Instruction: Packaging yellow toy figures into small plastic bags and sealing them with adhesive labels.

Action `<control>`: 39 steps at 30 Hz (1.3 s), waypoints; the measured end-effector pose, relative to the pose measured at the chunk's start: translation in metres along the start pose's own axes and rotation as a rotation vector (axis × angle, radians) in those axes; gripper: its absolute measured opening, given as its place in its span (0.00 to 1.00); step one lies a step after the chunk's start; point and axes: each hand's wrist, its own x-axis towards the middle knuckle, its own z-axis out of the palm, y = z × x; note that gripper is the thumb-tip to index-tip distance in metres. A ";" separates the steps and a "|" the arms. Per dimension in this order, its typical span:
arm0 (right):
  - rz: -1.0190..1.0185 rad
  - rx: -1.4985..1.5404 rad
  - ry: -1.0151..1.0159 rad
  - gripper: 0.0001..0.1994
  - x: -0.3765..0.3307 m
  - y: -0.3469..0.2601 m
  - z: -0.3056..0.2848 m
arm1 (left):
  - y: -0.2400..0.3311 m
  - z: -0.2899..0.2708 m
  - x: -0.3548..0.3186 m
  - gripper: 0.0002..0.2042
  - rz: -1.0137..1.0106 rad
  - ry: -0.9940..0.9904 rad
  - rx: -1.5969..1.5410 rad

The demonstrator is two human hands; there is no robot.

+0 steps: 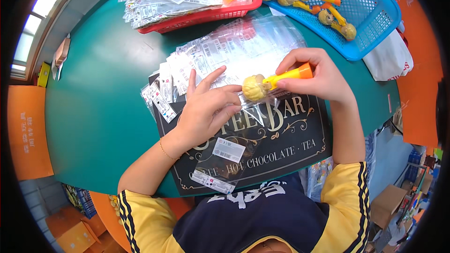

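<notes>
My right hand (pixel 323 76) grips a doll-headed toy (pixel 291 76) by its yellow and orange handle, fingers and thumb on either side. The toy lies nearly level, its round blond head pointing left. Beside that head is my left hand (pixel 211 100), fingers spread, with the index fingertip right at the head and the thumb a little below. Under the toy's head a clear plastic bag (pixel 255 115) shows in part; whether the left fingertips touch its edge is hard to see. A stack of clear printed bags (pixel 225 49) fans out beyond my hands.
A black printed mat (pixel 300 147) lies under my hands, with another clear labelled bag (pixel 228 150) on its near part. At the back stand a red basket (pixel 201 21) heaped with bags and a blue basket (pixel 370 23) holding several similar toys. The green table (pixel 93 126) curves around.
</notes>
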 end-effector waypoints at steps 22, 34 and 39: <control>0.200 0.309 -0.266 0.10 0.010 0.017 0.018 | 0.011 0.005 -0.007 0.10 -0.131 0.084 -0.573; -0.083 0.154 -0.267 0.10 0.005 0.007 0.023 | 0.021 -0.011 -0.002 0.22 -0.795 -0.305 -1.108; -0.270 0.006 -0.283 0.11 0.004 0.005 0.022 | 0.023 -0.010 0.000 0.20 -0.714 -0.272 -1.224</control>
